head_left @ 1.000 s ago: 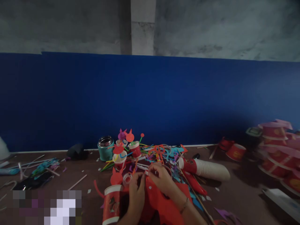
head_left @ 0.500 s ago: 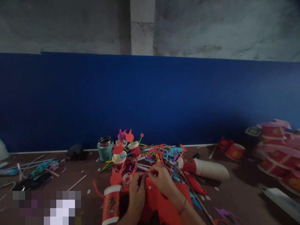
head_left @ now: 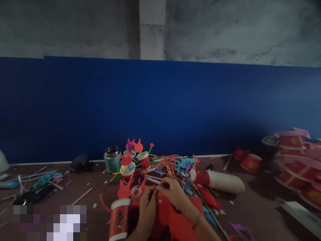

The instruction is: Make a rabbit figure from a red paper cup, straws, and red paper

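Observation:
My left hand [head_left: 147, 207] and my right hand [head_left: 172, 192] meet at the fingertips, thumbs and forefingers pinched together. Whatever lies between them is too small to make out. Below the hands spreads red paper [head_left: 180, 222]. Left of my left hand stands a red paper cup [head_left: 119, 217], with a red eared paper head [head_left: 124, 191] and a curled red strip [head_left: 104, 203] at its rim. Close to my left fingers lies a roll of clear tape [head_left: 136, 192]. A bracelet [head_left: 198, 219] circles my right wrist.
Decorated cups [head_left: 144, 160] stand at the back near a teal jar [head_left: 112, 162]. Coloured scraps [head_left: 187, 164] heap behind my hands. To the right lie stacked paper cups [head_left: 223, 180] and a red marker-like object [head_left: 209, 197]. Red cup assemblies [head_left: 293, 164] crowd the far right. A blue panel [head_left: 160, 107] rises behind.
My right hand has shifted slightly left and down, its fingertips now against those of my left hand. The things on the table look the same.

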{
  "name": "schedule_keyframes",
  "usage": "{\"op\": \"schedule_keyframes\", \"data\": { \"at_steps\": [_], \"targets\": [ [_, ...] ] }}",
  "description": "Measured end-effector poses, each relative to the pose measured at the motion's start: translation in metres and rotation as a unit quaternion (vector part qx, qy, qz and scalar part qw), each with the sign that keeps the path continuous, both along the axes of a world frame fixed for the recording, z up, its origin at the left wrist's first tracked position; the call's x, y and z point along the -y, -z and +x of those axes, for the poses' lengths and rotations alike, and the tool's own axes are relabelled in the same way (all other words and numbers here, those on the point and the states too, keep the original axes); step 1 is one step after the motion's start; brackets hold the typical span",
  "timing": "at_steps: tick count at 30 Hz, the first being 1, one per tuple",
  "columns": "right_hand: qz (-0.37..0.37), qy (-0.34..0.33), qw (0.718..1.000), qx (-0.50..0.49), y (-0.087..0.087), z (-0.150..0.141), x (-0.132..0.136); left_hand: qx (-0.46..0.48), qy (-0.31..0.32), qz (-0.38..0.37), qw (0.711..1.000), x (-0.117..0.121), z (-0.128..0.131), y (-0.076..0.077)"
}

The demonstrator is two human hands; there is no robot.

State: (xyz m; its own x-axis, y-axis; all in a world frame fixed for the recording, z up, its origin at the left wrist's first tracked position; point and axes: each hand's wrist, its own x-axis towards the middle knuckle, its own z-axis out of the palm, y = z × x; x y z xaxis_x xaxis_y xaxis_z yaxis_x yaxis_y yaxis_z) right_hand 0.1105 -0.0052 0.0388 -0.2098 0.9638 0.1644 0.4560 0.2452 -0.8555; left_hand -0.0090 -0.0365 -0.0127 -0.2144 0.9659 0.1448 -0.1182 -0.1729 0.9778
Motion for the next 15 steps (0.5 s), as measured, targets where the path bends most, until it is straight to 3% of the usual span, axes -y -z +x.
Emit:
{"op": "schedule_keyframes", "data": {
  "at_steps": [6,12,15],
  "targets": [
    [-0.006,0.013,1.0,0.009,-0.004,0.0009,0.0001,0.044,0.02,-0.003,0.999,0.0018,0.0016,0.003],
    [-0.06,-0.022,0.998,-0.019,-0.0066,0.0058,-0.0027,0.063,0.044,-0.026,0.997,0.0014,0.0024,-0.0015],
    [-0.082,-0.028,0.995,-0.041,-0.009,0.0064,-0.002,0.063,0.023,-0.03,0.997,0.0018,0.0017,-0.003]
  ]
}}
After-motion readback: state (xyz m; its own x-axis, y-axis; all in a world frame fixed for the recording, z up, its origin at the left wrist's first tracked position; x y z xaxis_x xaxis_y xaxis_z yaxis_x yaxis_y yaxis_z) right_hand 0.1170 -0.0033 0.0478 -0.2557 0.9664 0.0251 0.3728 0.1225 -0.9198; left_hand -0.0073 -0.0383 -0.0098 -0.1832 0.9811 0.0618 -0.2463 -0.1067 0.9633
